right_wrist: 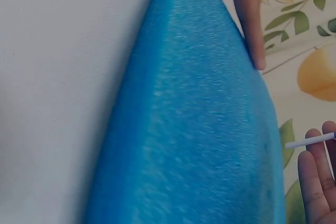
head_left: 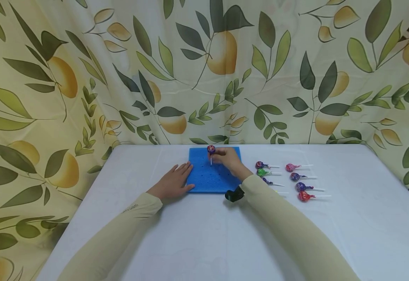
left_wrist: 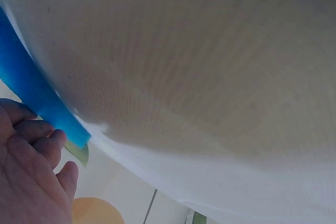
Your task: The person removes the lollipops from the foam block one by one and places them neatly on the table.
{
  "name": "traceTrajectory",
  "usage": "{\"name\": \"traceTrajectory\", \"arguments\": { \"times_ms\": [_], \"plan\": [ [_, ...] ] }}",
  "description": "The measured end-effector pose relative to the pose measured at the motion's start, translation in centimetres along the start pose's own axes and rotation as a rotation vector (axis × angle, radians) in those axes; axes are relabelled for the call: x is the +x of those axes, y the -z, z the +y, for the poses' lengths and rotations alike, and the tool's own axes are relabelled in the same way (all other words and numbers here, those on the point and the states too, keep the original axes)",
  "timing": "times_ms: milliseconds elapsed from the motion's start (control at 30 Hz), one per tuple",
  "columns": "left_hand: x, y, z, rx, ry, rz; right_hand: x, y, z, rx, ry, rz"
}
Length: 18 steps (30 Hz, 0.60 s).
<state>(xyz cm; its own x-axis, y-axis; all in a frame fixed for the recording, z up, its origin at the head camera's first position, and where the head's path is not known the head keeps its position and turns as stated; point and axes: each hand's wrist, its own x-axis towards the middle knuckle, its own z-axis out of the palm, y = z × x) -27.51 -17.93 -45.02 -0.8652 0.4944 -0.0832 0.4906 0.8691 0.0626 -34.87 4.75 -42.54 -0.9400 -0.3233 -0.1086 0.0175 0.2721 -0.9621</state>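
Note:
Flat on the table lies a blue foam board [head_left: 204,177] with small dark holes in its top. My left hand [head_left: 174,181] rests at the board's left edge, fingers extended; the left wrist view shows this hand [left_wrist: 31,166] against the foam's side [left_wrist: 44,98]. Over the board's far part, my right hand [head_left: 228,159] pinches a lollipop [head_left: 211,149] in a dark red and purple wrapper, candy up and white stick pointing down. In the right wrist view only the lollipop's stick [right_wrist: 310,140] shows clearly, beside the right hand's fingers [right_wrist: 314,182].
Right of the board, several wrapped lollipops lie in two columns, sticks to the right, among them a green one [head_left: 261,172], a pink one [head_left: 290,167] and a red one [head_left: 304,196]. My right sleeve partly covers the nearer column. A patterned curtain [head_left: 197,97] hangs behind the white table [head_left: 197,234].

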Motion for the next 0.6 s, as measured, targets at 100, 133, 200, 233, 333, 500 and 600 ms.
{"name": "traceTrajectory", "arguments": {
  "times_ms": [100, 133, 200, 233, 333, 500, 600],
  "plan": [
    [0.1, -0.1, 0.0, 0.001, 0.001, 0.000, -0.1, 0.4, -0.4, -0.007, 0.018, -0.006],
    [0.1, -0.1, 0.0, 0.000, 0.001, 0.000, -0.2, 0.5, -0.5, -0.014, 0.026, -0.009],
    [0.1, -0.1, 0.0, 0.001, 0.002, 0.002, -0.4, 0.8, -0.8, -0.017, 0.035, -0.008],
    [0.1, -0.1, 0.0, 0.001, 0.002, 0.001, -0.5, 0.9, -0.9, -0.024, 0.040, -0.005],
    [0.1, -0.1, 0.0, -0.001, 0.003, -0.002, -0.8, 1.4, -1.3, -0.016, 0.052, -0.006],
    [0.0, -0.1, 0.0, -0.005, -0.003, 0.005, -1.7, 2.3, -2.0, 0.010, 0.042, -0.012],
    [0.0, -0.1, 0.0, -0.001, 0.000, 0.006, -2.3, 2.8, -2.4, -0.020, 0.043, -0.013]
  ]
}}
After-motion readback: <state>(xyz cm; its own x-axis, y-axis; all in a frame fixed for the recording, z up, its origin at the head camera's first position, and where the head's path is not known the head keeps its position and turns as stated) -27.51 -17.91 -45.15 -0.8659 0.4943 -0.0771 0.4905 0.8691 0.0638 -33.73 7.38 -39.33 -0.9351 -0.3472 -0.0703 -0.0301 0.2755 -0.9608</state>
